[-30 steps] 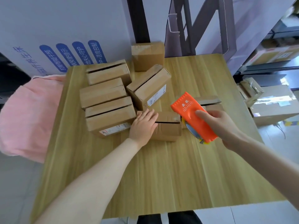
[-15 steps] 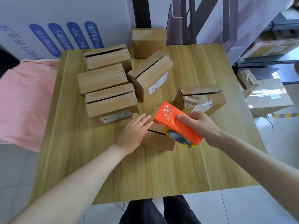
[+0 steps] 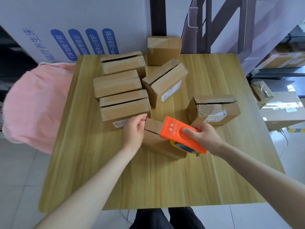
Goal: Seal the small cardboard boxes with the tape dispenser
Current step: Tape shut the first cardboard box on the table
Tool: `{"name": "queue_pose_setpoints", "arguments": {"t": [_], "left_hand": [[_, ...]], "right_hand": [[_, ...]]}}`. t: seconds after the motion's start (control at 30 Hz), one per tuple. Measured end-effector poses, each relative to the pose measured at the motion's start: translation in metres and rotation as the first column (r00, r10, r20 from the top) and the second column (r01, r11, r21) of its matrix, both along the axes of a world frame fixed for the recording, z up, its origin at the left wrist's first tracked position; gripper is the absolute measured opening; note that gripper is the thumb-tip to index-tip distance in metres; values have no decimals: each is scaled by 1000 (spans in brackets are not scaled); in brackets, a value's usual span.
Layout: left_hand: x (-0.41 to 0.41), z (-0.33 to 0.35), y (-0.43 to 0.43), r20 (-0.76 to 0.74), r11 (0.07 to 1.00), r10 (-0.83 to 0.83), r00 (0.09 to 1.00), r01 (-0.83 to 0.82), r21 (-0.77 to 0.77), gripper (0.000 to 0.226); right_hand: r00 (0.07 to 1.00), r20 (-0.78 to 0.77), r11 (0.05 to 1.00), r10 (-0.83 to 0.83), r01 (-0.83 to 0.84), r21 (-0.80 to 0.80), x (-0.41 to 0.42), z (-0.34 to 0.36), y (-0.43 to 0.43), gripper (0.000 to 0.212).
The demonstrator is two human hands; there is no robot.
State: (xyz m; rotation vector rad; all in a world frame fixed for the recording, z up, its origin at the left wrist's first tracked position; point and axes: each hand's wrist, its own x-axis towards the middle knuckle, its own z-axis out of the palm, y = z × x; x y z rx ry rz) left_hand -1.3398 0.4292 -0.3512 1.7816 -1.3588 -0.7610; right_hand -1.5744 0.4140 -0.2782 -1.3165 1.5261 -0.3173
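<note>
Gripping tape dispenser (image 3: 178,134) in right hand (image 3: 203,138), fingers wrapped around it, on top of small box (image 3: 155,142) at middle of table (image 3: 165,187). Holding the box's left end with left hand (image 3: 133,131), fingers curled.

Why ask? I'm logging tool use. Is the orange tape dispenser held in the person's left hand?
No, the right hand grips the orange tape dispenser, while the left hand holds the end of the small box.

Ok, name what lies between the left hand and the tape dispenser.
Head view: the top of the small cardboard box, seam showing. The left hand grips one end; the tape dispenser covers the other.
</note>
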Motion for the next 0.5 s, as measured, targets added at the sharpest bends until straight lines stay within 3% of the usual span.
{"name": "queue_pose_setpoints", "arguments": {"t": [0.07, 0.1, 0.17, 0.3, 0.4, 0.5], "left_hand": [[0, 19, -3, -304, 967, 132, 944, -56, 247, 25], [0, 28, -4, -430, 926, 176, 885, 0, 378, 25], [0, 41, -4, -544, 827, 185, 818, 169, 535, 35], [-4, 51, -1, -627, 736, 127, 769, 350, 579, 45], [-8, 56, -2, -664, 775, 158, 731, 325, 542, 34], [-9, 59, -5, -644, 814, 143, 752, 280, 509, 25]], "right_hand": [[1000, -4, 1000, -7, 7, -14, 0, -1, 2, 37], [1000, -2, 1000, -10, 9, -19, 0, -2, 2, 40], [1000, 5, 1000, -9, 9, -19, 0, -3, 3, 38], [1000, 11, 1000, -16, 16, -24, -1, -4, 2, 38], [1000, 9, 999, -26, 26, -26, 0, -4, 3, 31], [1000, 10, 999, -28, 28, -29, 0, -3, 4, 27]]}}
